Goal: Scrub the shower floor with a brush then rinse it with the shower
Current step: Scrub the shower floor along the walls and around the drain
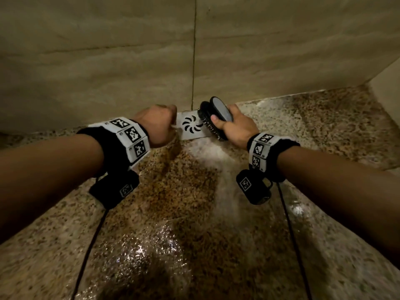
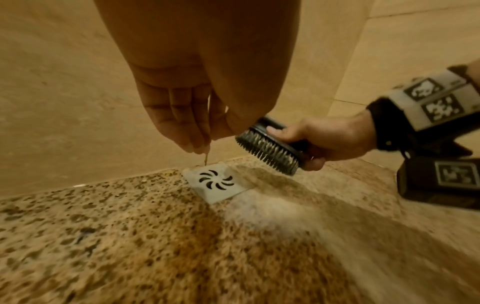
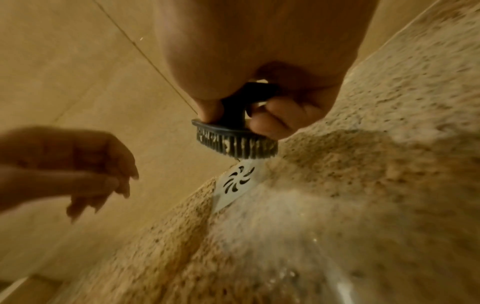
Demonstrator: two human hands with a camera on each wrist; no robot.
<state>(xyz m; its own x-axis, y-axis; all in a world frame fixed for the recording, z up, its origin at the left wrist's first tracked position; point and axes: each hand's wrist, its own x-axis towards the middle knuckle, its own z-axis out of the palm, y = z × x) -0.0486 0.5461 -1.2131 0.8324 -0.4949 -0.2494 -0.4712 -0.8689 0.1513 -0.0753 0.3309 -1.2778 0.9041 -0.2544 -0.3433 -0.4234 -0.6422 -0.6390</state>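
Fingers: right hand (image 1: 234, 126) is gripping the brush (image 1: 214, 116), lifted off the floor (image 1: 194, 191); left hand (image 2: 182, 115) is pinching a thin strand above the drain (image 2: 217, 182).
Brush: bristles are tilting toward the drain, just below and left of it; right hand is nearer.
Floor: wet, with pale suds beside the drain.
Writing: none readable; wristbands (image 1: 129, 135) are showing only square code markers.

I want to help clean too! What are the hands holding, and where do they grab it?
The right hand grips the brush by its top handle. The left hand pinches something thin, like a stick; I cannot tell what.
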